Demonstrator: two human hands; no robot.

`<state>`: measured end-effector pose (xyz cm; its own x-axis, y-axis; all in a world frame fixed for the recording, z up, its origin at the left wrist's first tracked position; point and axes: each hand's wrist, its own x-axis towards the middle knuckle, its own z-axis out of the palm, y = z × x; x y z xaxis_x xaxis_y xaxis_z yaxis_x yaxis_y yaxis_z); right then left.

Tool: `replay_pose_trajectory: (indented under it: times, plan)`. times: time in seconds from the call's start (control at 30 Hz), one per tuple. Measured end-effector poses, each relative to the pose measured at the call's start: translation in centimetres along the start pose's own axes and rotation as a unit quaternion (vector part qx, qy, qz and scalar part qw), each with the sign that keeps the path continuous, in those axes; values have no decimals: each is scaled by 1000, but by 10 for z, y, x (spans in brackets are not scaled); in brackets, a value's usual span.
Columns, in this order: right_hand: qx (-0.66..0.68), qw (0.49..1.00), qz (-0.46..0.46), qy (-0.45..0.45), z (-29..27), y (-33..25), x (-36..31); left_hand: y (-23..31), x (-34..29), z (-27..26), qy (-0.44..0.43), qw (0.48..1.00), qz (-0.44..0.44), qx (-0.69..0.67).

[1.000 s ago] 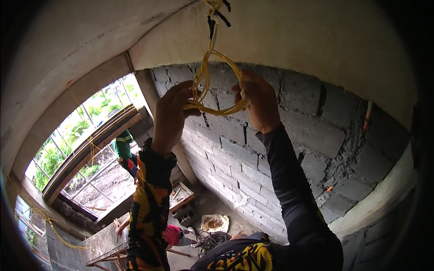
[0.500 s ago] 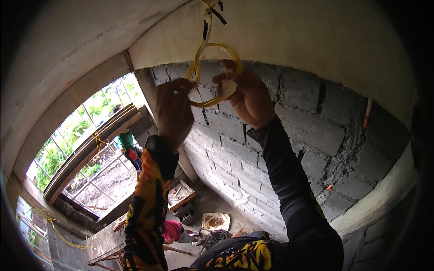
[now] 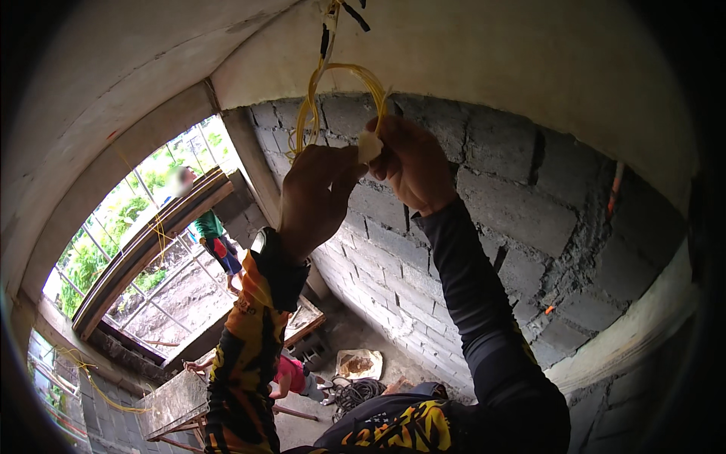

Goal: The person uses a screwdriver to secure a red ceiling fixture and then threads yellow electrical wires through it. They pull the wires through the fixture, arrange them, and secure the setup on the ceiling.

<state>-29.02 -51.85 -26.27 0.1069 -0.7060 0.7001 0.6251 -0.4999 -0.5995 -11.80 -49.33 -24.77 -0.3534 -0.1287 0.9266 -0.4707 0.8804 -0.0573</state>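
A coil of thin yellow wire [image 3: 357, 69] hangs from a bundle of wires with black-wrapped ends [image 3: 327, 38] at the top of the picture. My right hand [image 3: 414, 163] grips the right side of the coil, with a small flat white piece [image 3: 369, 147] at its fingertips. What the white piece is, I cannot make out. My left hand [image 3: 318, 193] is raised below the coil's left side, thumb and fingers pinched at the white piece's lower left edge. The lower part of the coil is hidden behind both hands.
A rough hollow-block wall [image 3: 514, 204] rises in front, with an orange conduit [image 3: 615, 189] at right. Barred windows [image 3: 144, 227] are at left. Below, a person in pink [image 3: 291, 374] is beside a wooden table [image 3: 178, 401]; black cable [image 3: 355, 395] lies coiled nearby. Another person [image 3: 215, 238] stands outside.
My left hand has moved right and down, from the coil's left side to the white piece. The coil has shifted slightly left. The person in pink shows more now.
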Motion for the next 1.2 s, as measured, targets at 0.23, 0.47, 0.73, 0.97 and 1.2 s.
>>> replay_pose_trajectory:
  times: [0.23, 0.47, 0.73, 0.97, 1.2]
  plan:
    - [-51, 997, -53, -4, 0, -12, 1, 7, 12, 1, -6, 997, -50, 51]
    - [-38, 998, -27, 44, -22, -13, -4, 19, -25, 7, -32, 975, 167, 142]
    - [-51, 996, 10, 72, -11, -3, -12, -3, -75, 12, -79, 982, -174, 3]
    - [-294, 952, -49, 69, 17, 15, -21, -21, -49, -16, 49, 723, -348, -595]
    - [-313, 940, -115, 73, 17, 31, -12, -10, -20, -26, 148, 778, -392, -468]
